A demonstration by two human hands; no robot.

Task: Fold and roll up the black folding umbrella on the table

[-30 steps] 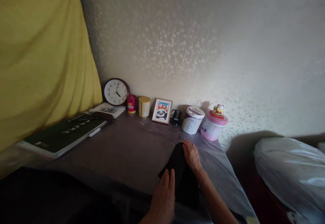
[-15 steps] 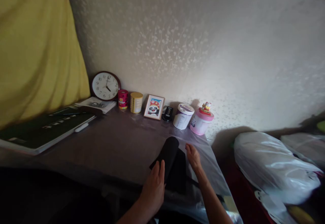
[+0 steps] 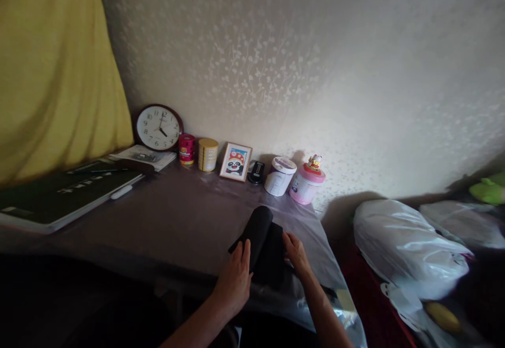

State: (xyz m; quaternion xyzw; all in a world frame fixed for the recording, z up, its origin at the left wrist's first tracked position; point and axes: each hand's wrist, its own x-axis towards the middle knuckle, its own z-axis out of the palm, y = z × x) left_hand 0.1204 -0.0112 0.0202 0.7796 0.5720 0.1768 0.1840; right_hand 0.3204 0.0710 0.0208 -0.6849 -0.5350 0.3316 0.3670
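Note:
A black sheet, partly wound into a roll (image 3: 258, 232), lies near the front right of the table; its material is hard to tell. The loose flat part (image 3: 272, 258) spreads to the right of the roll. My left hand (image 3: 234, 277) grips the roll's near left side, fingers straight along it and the thumb low on its right. At the flat part's right edge is my right hand (image 3: 295, 253), its fingers curled and pinched on that edge; the fingertips are partly hidden.
Along the wall stand a round clock (image 3: 160, 127), a red can (image 3: 187, 149), a yellow-lidded can (image 3: 208, 154), a panda picture frame (image 3: 235, 162), a white tub (image 3: 280, 177) and a pink jar (image 3: 306, 185). A large dark green book (image 3: 74, 192) lies left. White plastic bags (image 3: 410, 248) sit beyond the table's right edge.
My right hand has come in from beside the sheet and now pinches its right edge. My left hand stays on the roll. The whole view has shifted slightly.

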